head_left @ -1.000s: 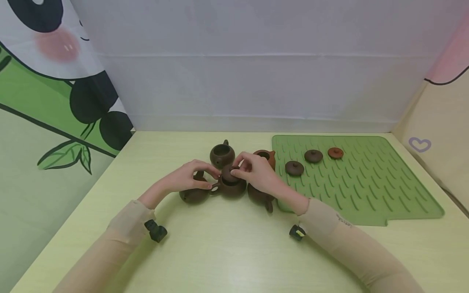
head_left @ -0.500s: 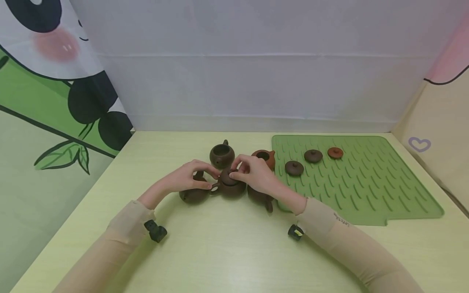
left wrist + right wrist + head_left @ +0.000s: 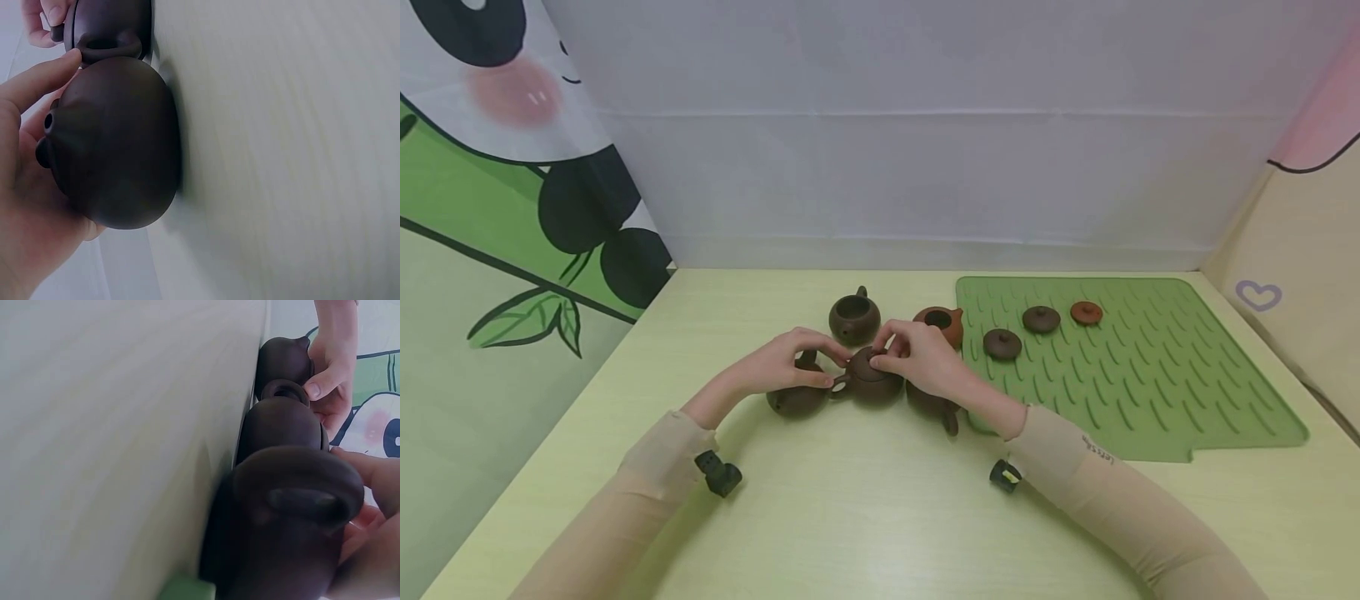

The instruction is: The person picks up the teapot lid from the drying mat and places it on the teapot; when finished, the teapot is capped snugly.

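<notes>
A dark brown clay teapot (image 3: 876,388) stands at the middle of the cluster. Its lid (image 3: 863,365) sits over the mouth, and my right hand (image 3: 923,357) pinches the knob, which the fingers partly hide. On the other side my left hand (image 3: 786,360) holds this teapot at its handle (image 3: 109,49), thumb and index finger touching there. Below the left palm stands another dark teapot (image 3: 119,144) with a knobbed lid on. A third dark teapot (image 3: 269,562) lies under the right hand, partly covered in the head view.
Behind stand an open dark teapot (image 3: 854,323) and an open reddish teapot (image 3: 953,329). On the right, a green ridged mat (image 3: 1150,375) bears two dark lids (image 3: 1002,344) and a reddish lid (image 3: 1086,313). A pale wall (image 3: 925,183) closes off the table's back.
My right hand has lowered the tilted lid onto the middle teapot, where it now lies flat over the mouth. The left hand has stayed in place at the handle.
</notes>
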Demonstrator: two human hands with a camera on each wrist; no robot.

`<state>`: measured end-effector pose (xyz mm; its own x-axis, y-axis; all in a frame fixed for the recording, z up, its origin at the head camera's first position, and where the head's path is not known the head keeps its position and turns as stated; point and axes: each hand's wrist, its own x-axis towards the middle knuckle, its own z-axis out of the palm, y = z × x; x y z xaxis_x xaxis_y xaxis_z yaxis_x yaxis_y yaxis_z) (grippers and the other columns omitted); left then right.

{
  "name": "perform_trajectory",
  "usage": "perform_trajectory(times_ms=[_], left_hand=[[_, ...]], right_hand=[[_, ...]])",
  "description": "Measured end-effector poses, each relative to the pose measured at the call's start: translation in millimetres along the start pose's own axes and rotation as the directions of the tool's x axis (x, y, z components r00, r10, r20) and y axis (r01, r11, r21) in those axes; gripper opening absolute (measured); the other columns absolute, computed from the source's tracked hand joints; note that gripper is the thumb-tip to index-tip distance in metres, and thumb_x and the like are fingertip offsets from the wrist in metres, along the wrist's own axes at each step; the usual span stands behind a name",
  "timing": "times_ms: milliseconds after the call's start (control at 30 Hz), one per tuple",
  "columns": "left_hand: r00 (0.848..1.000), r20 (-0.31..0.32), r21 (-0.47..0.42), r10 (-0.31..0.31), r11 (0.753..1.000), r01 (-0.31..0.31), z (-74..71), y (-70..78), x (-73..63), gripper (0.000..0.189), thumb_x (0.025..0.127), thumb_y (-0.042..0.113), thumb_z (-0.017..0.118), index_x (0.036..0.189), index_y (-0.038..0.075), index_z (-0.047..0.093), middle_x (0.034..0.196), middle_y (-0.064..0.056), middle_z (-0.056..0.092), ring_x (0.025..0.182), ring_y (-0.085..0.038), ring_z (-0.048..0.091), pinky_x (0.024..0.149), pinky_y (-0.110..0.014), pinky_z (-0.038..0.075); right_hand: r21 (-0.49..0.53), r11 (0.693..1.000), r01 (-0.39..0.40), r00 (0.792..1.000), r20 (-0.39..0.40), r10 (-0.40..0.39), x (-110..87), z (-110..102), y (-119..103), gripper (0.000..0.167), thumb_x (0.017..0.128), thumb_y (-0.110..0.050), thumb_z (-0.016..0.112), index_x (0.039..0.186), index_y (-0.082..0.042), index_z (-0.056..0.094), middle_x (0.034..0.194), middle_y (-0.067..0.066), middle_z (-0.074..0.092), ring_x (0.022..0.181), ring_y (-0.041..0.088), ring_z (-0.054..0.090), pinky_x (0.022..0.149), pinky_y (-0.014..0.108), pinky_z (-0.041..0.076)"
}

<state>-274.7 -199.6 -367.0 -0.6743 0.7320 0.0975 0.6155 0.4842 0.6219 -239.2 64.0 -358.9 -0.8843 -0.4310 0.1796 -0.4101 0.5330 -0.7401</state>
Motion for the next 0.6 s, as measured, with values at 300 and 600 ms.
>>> perform_trajectory(times_ms=[300,600], left_hand=[[1.000,0.002,-0.005,0.005,1.000,-0.005,-0.7,1.0,-1.0,0.033,0.089,0.018,0.074,0.121,0.016,0.069,0.116,0.000,0.073,0.115,-0.021,0.063,0.107,-0.051,0.041],[1.000,0.003,0.006,-0.001,1.000,0.001,-1.4,2.4,-1.4,0.035,0.087,0.018,0.075,0.122,0.015,0.069,0.116,0.001,0.073,0.116,-0.020,0.063,0.108,-0.051,0.039]], right_hand=[[-0.036,0.999,-0.001,1.000,0.009,0.001,0.8,0.3,-1.2,0.011,0.091,-0.020,0.072,0.098,-0.015,0.066,0.075,0.000,0.064,0.065,0.010,0.056,0.063,0.025,0.045],[-0.051,0.998,-0.021,1.000,0.006,0.022,0.0,1.5,-3.5,0.012,0.091,-0.021,0.072,0.099,-0.016,0.066,0.076,0.000,0.064,0.066,0.011,0.056,0.062,0.025,0.044]])
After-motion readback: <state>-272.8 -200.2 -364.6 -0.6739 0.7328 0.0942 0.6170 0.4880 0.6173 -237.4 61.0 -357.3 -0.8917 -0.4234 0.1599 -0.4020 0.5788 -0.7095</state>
